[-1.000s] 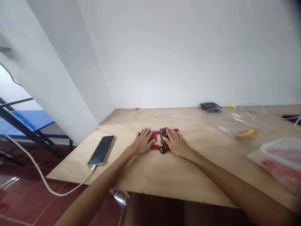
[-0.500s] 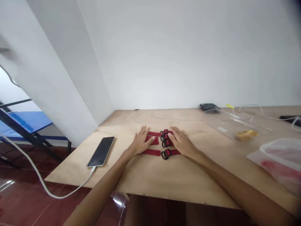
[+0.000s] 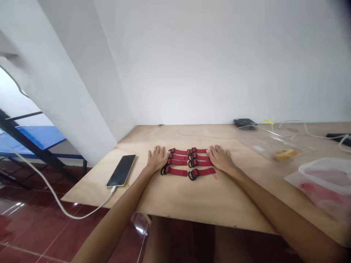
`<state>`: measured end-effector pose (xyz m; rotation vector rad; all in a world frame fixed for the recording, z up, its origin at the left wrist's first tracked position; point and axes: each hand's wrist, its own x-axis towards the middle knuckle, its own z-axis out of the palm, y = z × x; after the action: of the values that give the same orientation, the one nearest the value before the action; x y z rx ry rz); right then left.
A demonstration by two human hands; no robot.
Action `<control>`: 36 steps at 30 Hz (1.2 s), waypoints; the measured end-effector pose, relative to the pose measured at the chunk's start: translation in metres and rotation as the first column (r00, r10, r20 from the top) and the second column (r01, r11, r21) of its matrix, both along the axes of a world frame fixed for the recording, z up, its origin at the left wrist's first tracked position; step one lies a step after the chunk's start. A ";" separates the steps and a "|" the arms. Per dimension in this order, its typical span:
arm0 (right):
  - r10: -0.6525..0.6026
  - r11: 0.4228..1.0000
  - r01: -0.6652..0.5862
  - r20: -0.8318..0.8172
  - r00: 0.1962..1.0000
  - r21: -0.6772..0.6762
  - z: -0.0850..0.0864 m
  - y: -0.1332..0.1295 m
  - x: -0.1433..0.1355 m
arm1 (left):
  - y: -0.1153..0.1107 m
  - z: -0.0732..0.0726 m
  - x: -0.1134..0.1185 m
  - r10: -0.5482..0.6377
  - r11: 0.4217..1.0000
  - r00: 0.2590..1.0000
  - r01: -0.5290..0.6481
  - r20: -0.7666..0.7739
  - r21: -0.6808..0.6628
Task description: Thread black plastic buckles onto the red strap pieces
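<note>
Several short red webbing straps with black buckles and rings lie flat on the wooden table in two side-by-side columns. At the front of the left column is one red strap (image 3: 177, 171); another red strap (image 3: 205, 171) fronts the right column, its black buckle (image 3: 193, 174) pointing left. My left hand (image 3: 158, 158) rests flat at the left column's outer edge, beside the buckles, fingers outstretched. Against the loose ends of the right column lies my right hand (image 3: 220, 157), also flat with fingers extended. Neither hand grips anything.
A smartphone (image 3: 121, 171) with a white charging cable (image 3: 65, 213) lies at left. To the right are a clear plastic bag (image 3: 263, 140), a yellow tape-like roll (image 3: 286, 155), a black box (image 3: 245, 123) and a translucent container (image 3: 326, 179) with something red inside.
Both hands have slid outward off the straps, left hand leftward and right hand rightward, uncovering more of both columns. The camera view has shifted slightly.
</note>
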<state>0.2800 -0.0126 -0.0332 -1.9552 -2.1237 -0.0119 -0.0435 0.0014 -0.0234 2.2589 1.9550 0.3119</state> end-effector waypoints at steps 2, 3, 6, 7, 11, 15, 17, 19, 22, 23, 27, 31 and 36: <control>-0.003 1.000 0.003 -0.030 1.000 -0.015 0.002 0.000 0.000 | -0.001 -0.001 0.000 0.000 1.000 1.000 0.000 0.004 0.008; -0.006 1.000 0.005 -0.045 0.999 -0.024 0.003 0.000 0.000 | -0.001 -0.001 -0.001 -0.005 1.000 1.000 0.005 0.006 0.015; -0.004 1.000 0.003 -0.058 0.998 -0.020 0.007 -0.002 0.000 | -0.001 0.001 -0.002 -0.028 0.998 0.999 0.026 0.040 0.060; -0.004 1.000 0.003 -0.058 0.998 -0.014 0.008 -0.002 0.000 | 0.000 0.003 -0.002 -0.058 0.995 0.996 0.052 0.067 0.087; -0.019 1.000 0.020 -0.061 0.998 0.009 0.015 -0.006 -0.005 | 0.018 0.028 -0.002 -0.330 0.943 0.928 0.315 0.172 0.107; -0.030 0.999 0.032 -0.064 0.997 0.020 0.019 -0.008 -0.009 | 0.045 0.055 0.002 -0.486 0.860 0.850 0.507 0.206 -0.063; -0.037 0.999 0.039 -0.074 0.997 0.022 0.020 -0.008 -0.009 | 0.053 0.059 0.003 -0.497 0.845 0.840 0.526 0.216 -0.102; -0.028 0.999 0.031 -0.099 0.995 0.034 0.021 -0.009 -0.011 | 0.055 0.057 0.003 -0.506 0.844 0.835 0.531 0.214 -0.079; 0.042 0.992 -0.023 -0.153 0.987 0.125 0.026 -0.013 -0.017 | 0.053 0.051 0.000 -0.530 0.836 0.820 0.547 0.218 -0.026; 0.075 0.985 -0.047 -0.169 0.983 0.168 0.027 -0.014 -0.020 | 0.052 0.050 -0.002 -0.537 0.832 0.815 0.555 0.217 -0.023; 0.209 0.946 -0.129 -0.254 0.944 0.299 0.028 -0.020 -0.035 | 0.048 0.048 -0.001 -0.540 0.836 0.828 0.548 0.151 -0.013; 0.364 0.900 -0.206 -0.400 0.841 0.384 0.028 -0.025 -0.043 | 0.034 0.049 0.015 -0.546 0.832 0.836 0.533 0.058 0.154; 0.380 0.924 -0.258 -0.734 0.563 0.281 0.038 -0.026 -0.038 | 0.004 0.056 0.046 -0.698 0.689 0.703 0.606 0.137 0.398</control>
<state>0.2423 -0.0390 0.0048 -1.1064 -1.7349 0.6288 0.0024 0.0054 0.0324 2.7447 0.8850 0.8459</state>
